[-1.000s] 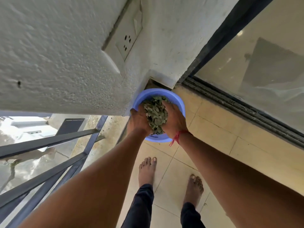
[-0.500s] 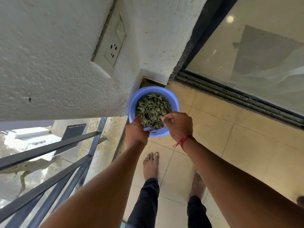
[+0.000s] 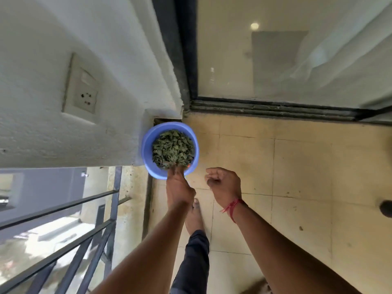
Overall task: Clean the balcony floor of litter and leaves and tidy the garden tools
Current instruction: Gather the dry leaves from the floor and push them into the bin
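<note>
Your R hand now off bucket, loosely curled, empty; L hand fingers flat on leaves, center frame.

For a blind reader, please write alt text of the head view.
A person's left hand reaches over the near rim of a blue bucket full of green leaves, set on the tiled floor beside a white wall; the right hand hovers loosely curled nearby.
</note>
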A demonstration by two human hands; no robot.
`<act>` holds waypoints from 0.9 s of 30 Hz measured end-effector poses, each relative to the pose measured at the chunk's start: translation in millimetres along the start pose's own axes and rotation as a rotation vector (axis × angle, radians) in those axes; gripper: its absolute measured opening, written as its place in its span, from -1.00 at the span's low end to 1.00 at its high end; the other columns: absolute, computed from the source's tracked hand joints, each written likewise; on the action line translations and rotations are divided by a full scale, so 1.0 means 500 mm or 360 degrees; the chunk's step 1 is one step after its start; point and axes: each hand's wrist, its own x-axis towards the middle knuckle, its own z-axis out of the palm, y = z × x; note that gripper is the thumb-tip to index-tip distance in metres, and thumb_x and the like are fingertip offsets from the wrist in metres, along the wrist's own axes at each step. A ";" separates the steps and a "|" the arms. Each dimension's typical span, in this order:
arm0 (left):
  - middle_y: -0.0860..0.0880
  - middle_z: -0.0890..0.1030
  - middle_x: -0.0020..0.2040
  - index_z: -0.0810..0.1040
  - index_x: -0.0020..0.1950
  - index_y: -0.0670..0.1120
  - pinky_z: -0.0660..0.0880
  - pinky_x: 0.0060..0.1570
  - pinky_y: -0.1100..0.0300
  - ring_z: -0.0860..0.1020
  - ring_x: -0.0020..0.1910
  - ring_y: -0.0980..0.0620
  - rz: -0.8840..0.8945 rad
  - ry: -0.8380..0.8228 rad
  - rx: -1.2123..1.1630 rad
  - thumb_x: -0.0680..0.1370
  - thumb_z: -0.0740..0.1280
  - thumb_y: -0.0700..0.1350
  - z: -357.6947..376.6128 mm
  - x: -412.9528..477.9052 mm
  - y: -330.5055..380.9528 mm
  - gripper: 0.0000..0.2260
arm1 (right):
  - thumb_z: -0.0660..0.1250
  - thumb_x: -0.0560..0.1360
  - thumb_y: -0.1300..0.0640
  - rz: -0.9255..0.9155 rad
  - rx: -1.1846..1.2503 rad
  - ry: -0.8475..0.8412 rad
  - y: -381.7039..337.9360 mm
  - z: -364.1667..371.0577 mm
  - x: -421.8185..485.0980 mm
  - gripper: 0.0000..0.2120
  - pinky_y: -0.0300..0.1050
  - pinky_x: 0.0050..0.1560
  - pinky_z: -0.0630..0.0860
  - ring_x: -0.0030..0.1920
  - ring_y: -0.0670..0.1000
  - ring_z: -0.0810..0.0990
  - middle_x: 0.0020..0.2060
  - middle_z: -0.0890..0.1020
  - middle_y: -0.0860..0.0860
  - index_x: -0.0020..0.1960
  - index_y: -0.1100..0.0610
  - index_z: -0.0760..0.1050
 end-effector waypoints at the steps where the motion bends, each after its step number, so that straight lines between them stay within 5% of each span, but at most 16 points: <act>1: -0.16 0.55 0.19 0.55 0.19 -0.18 0.50 0.00 0.17 0.59 0.05 -0.17 0.0005 -0.0040 -0.0026 0.25 0.31 -0.49 0.019 -0.022 0.015 -0.46 | 0.30 0.42 0.36 0.0017 0.0045 0.0024 0.024 -0.025 -0.016 -0.72 -0.01 0.01 0.63 -0.25 -0.12 0.65 -0.26 0.70 -0.03 -0.07 0.02 0.63; 6: 0.09 0.62 -0.18 0.55 -0.06 0.02 0.49 -0.17 0.21 0.63 -0.17 0.02 0.0010 -0.0422 0.0072 0.30 0.60 -0.16 0.142 -0.185 0.122 -0.68 | 0.30 0.43 0.29 0.0108 0.0110 0.0189 0.174 -0.195 -0.112 -0.74 -0.01 0.03 0.63 -0.11 -0.05 0.68 -0.15 0.71 -0.07 -0.01 0.00 0.64; 10: -0.02 0.67 -0.39 0.53 -0.12 -0.03 0.61 -0.28 0.21 0.64 -0.44 0.11 0.0115 -0.0807 0.0161 0.33 0.60 -0.15 0.264 -0.352 0.221 -0.72 | 0.31 0.41 0.19 0.0178 0.0150 0.0363 0.309 -0.370 -0.227 -0.75 0.02 0.01 0.62 -0.09 -0.04 0.67 -0.13 0.71 -0.09 0.01 -0.03 0.64; 18: 0.05 0.64 -0.19 0.50 -0.22 0.08 0.48 -0.14 0.24 0.61 -0.06 0.02 0.0565 -0.0889 0.0546 0.44 0.40 0.24 0.461 -0.731 0.418 -0.74 | 0.36 0.42 0.11 0.0433 0.0633 0.0896 0.524 -0.730 -0.554 -0.87 0.04 -0.16 0.62 -0.32 -0.08 0.64 -0.38 0.68 -0.09 -0.27 -0.04 0.63; 23: 0.16 0.53 -0.27 0.49 -0.15 0.11 0.34 -0.32 0.28 0.48 -0.28 0.17 0.0746 -0.0973 0.0652 0.49 0.32 0.18 0.541 -0.966 0.555 -0.83 | 0.36 0.48 0.12 0.0533 0.0870 0.1154 0.620 -0.908 -0.733 -0.86 0.01 -0.17 0.61 -0.30 -0.06 0.65 -0.38 0.68 -0.07 -0.23 -0.01 0.64; 27: 0.08 0.68 -0.19 0.53 -0.05 0.09 0.30 -0.40 0.48 0.52 -0.31 0.22 0.0921 -0.1089 0.0785 0.50 0.34 0.07 0.611 -1.072 0.620 -0.91 | 0.34 0.49 0.15 0.0594 0.0946 0.1236 0.682 -0.995 -0.813 -0.85 0.00 -0.16 0.61 -0.27 -0.03 0.66 -0.36 0.69 -0.07 -0.21 0.00 0.63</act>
